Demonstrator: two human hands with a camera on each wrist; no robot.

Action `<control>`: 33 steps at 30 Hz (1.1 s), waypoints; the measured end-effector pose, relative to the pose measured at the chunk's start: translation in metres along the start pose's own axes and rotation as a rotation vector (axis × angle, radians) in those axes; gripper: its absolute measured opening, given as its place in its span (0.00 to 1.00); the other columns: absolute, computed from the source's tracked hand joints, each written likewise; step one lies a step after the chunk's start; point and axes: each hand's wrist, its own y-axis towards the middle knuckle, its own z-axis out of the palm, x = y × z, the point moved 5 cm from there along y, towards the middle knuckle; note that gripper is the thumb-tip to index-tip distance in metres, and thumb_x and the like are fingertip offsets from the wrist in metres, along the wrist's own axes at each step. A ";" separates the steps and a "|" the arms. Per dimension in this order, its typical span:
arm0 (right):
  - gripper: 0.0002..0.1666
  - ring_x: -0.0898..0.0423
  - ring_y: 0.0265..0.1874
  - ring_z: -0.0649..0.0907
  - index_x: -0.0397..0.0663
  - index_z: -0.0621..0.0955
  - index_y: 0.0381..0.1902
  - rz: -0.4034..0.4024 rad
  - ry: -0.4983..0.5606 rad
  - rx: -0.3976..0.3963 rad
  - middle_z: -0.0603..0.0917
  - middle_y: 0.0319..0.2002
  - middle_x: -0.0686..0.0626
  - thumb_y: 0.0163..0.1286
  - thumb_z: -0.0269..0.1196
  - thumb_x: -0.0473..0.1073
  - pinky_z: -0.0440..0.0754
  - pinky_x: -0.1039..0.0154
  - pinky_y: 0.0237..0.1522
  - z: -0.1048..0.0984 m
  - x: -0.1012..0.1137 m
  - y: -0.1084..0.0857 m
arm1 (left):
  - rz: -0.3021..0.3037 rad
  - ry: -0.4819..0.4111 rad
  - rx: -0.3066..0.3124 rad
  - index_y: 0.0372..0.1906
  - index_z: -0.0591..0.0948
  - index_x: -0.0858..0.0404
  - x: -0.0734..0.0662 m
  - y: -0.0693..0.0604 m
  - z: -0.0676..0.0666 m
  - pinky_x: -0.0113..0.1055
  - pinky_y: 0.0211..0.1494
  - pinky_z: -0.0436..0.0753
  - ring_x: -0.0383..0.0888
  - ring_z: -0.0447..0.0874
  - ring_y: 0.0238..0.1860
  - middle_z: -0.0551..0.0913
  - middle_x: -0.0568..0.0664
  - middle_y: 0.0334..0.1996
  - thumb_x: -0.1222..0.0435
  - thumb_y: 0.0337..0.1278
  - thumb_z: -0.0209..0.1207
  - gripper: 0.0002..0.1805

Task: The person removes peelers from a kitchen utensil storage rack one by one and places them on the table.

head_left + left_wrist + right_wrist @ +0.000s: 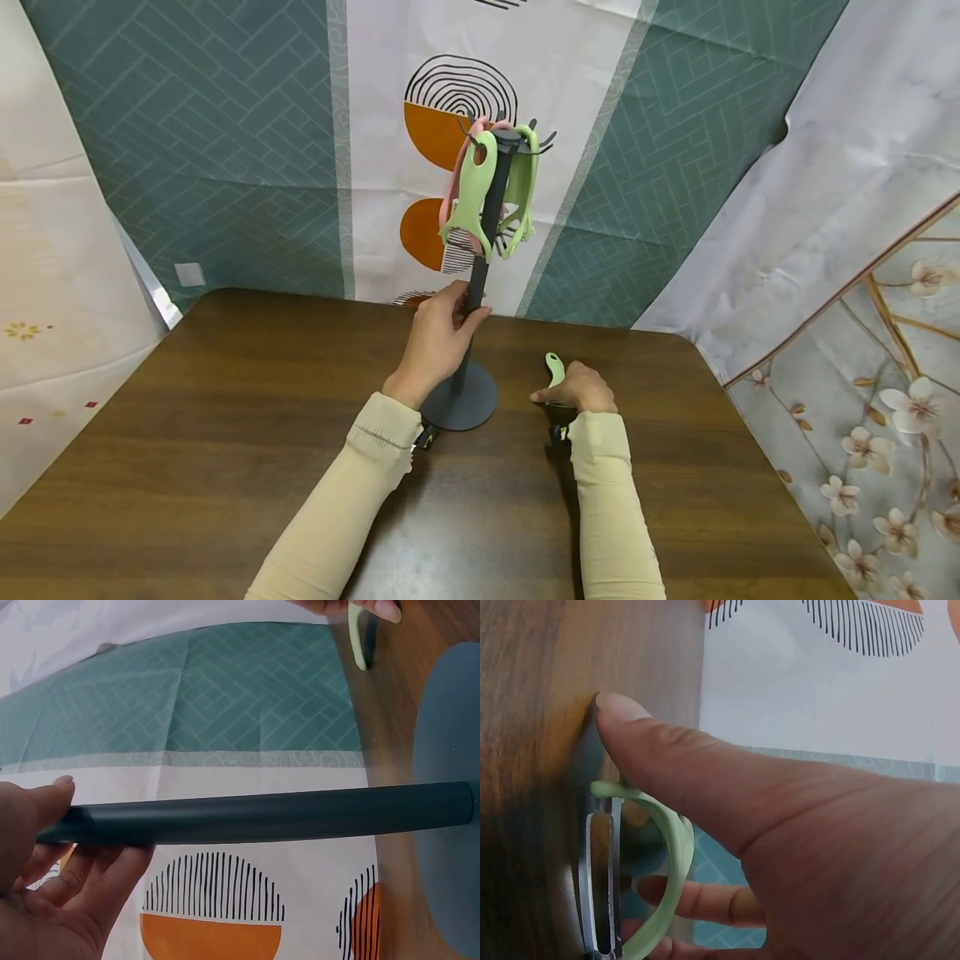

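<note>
Gripping the dark pole (277, 817) of a stand (492, 196) with the left hand (438, 337), closing around it about midway up, pressing the thumb along one side and wrapping the fingers round the other. Standing the round dark base (459, 410) on the brown table (187, 433), between both hands and nearer the left. Reaching down with the right hand (581, 387) over a green peeler (557, 372) lying on the table, just right of the base. Pointing the peeler's handle, with its hole near the end, away toward the wall cloth, and turning the metal blade (615, 885) toward the right wrist. Spreading the right thumb (682, 766) straight past one side of the peeler's head, bending the fingers behind the curved green frame on the other side. Not being able to tell a firm pinch from a light touch there.

Hanging from hooks (542, 152) at the top of the stand, well above the left hand: one green peeler in front (474, 187), another green peeler on the right (531, 179), and pink peelers (448, 200) on the left and behind, overlapping too much for counting. Wearing pale yellow sleeves (322, 517) on both arms. Facing a teal and white patterned cloth (225, 125) behind the table, with flowered pale cloth (862, 442) running along the right side.
</note>
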 end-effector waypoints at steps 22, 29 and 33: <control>0.34 0.51 0.30 0.75 0.41 0.74 0.34 -0.060 0.015 0.043 0.71 0.28 0.48 0.62 0.69 0.67 0.74 0.56 0.36 0.002 0.006 0.000 | 0.008 -0.004 -0.029 0.58 0.78 0.62 -0.002 0.000 -0.005 0.42 0.48 0.88 0.48 0.90 0.42 0.88 0.55 0.41 0.60 0.71 0.62 0.16; 0.32 0.54 0.22 0.67 0.48 0.69 0.21 -0.069 0.063 -0.014 0.63 0.21 0.51 0.65 0.67 0.66 0.67 0.59 0.26 0.004 0.004 0.007 | -0.002 0.007 -0.023 0.53 0.79 0.62 0.002 -0.002 -0.003 0.43 0.42 0.85 0.47 0.86 0.36 0.89 0.54 0.39 0.62 0.70 0.63 0.13; 0.32 0.54 0.22 0.66 0.48 0.68 0.21 -0.084 0.090 -0.044 0.63 0.20 0.52 0.67 0.67 0.65 0.66 0.60 0.27 0.003 -0.002 0.010 | 0.006 0.012 -0.036 0.53 0.81 0.62 0.003 -0.001 -0.002 0.43 0.47 0.87 0.48 0.89 0.42 0.90 0.55 0.42 0.61 0.68 0.65 0.14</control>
